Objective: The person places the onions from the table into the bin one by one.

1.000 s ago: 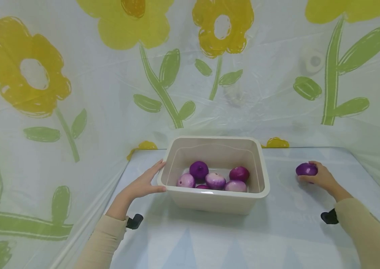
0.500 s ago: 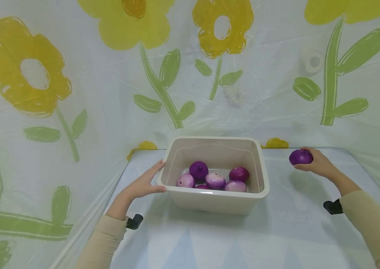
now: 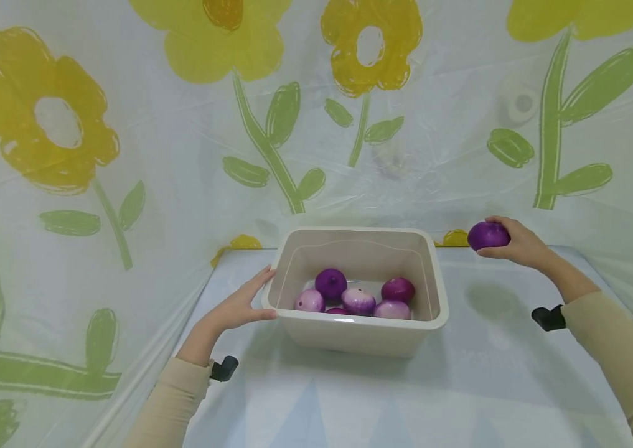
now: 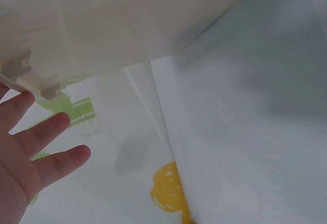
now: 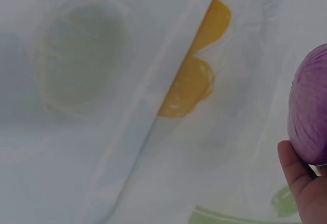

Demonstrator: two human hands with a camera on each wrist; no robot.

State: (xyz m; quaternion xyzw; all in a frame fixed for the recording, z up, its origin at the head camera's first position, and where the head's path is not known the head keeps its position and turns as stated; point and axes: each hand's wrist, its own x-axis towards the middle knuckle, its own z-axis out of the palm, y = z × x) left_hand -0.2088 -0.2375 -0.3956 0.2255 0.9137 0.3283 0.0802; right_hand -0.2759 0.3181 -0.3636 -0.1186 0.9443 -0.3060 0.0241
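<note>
In the head view my right hand (image 3: 523, 246) grips a purple onion (image 3: 488, 236) between thumb and fingers, raised above the table to the right of the bin. The right wrist view shows part of that onion (image 5: 311, 106) at its right edge, the thumb against its underside. My left hand (image 3: 240, 305) touches the left side of a beige plastic bin (image 3: 350, 336), thumb at the front corner of the rim. Its fingers (image 4: 59, 165) look spread and fairly straight in the left wrist view. Several purple onions lie in the bin, among them a dark one (image 3: 330, 284) and a paler one (image 3: 358, 302).
The bin stands on a table with a pale blue patterned cover (image 3: 350, 398). A white curtain (image 3: 439, 155) printed with yellow flowers hangs behind the table's back edge and along the left side. The raised onion casts a shadow on the cover.
My right hand has lifted the onion off the table, moving it up and leftward towards the bin. The left hand and the bin have stayed in place.
</note>
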